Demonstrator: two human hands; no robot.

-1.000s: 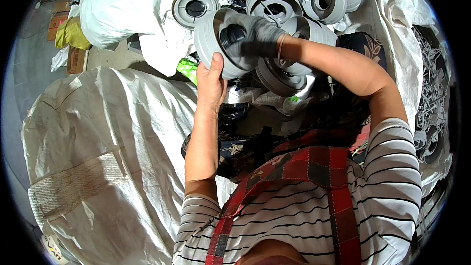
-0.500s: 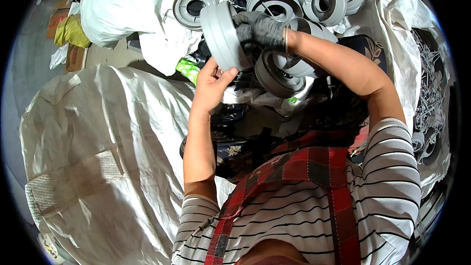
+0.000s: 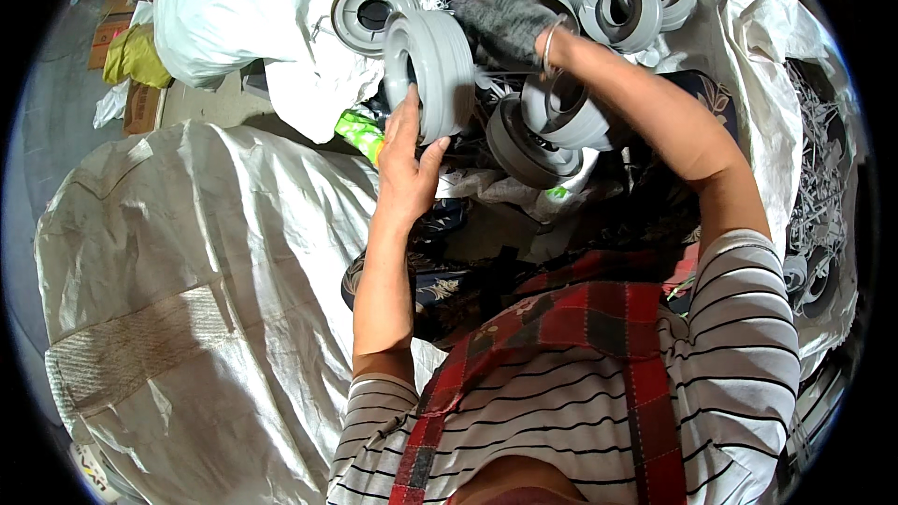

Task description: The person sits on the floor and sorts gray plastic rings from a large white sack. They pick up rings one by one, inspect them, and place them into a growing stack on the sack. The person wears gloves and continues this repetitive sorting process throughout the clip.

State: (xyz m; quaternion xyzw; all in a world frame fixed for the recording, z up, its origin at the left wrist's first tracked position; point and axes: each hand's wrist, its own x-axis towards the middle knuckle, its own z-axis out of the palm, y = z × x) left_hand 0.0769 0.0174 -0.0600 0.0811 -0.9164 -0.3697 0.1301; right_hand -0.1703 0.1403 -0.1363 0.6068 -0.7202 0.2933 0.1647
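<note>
A thick grey plastic ring [image 3: 449, 75] with a ribbed outer wall stands on edge, tilted, in my left hand [image 3: 408, 168]. That hand is bare, with its fingers inside the opening and the thumb against the outer wall. To the right of the ring, apart from it, is my right hand [image 3: 505, 30] in a dark grey glove, over the pile of rings. Motion smears its fingers, and whether they hold anything is hidden. A round grey piece with a dark centre [image 3: 348, 17] lies just left of the held ring. Two more grey rings [image 3: 528, 145] sit below my right wrist.
Several grey rings [image 3: 627, 9] are heaped at the far side. A full white sack [image 3: 224, 9] stands far left, a large white woven sack [image 3: 187, 299] lies nearer. At right, an open sack [image 3: 767, 28] holds thin grey scraps [image 3: 816, 196]. Cardboard boxes [image 3: 142, 110] stand far left.
My right hand has come off the held ring and moved slightly right and up. The ring has turned so its opening shows, and my left fingers have shifted into it.
</note>
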